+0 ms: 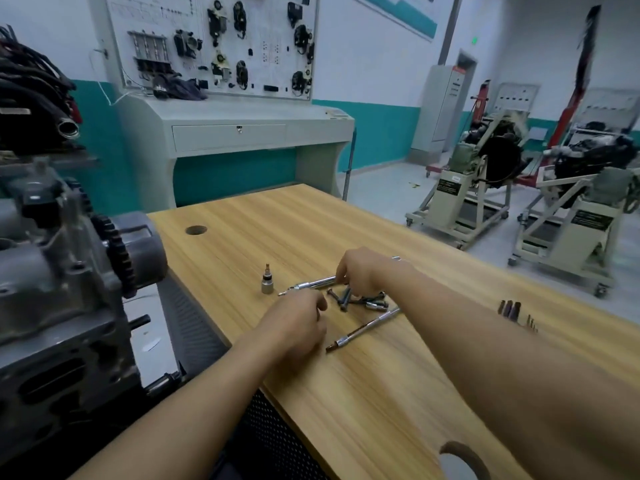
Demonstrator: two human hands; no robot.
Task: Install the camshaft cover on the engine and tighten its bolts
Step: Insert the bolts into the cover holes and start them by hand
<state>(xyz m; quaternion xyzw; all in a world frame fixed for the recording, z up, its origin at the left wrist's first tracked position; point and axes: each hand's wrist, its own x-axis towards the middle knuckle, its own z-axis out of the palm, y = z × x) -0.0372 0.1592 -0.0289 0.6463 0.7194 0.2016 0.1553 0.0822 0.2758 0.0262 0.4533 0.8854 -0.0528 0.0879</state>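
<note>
Right hand (360, 271) pinching bolts (356, 301) directly beneath | left hand (298, 323) curled, contents unclear | engine (62, 271) far left.

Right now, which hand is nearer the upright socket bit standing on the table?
Left. The left hand sits just beside and below the socket bit. The right hand is farther off, over the bolts.
</note>
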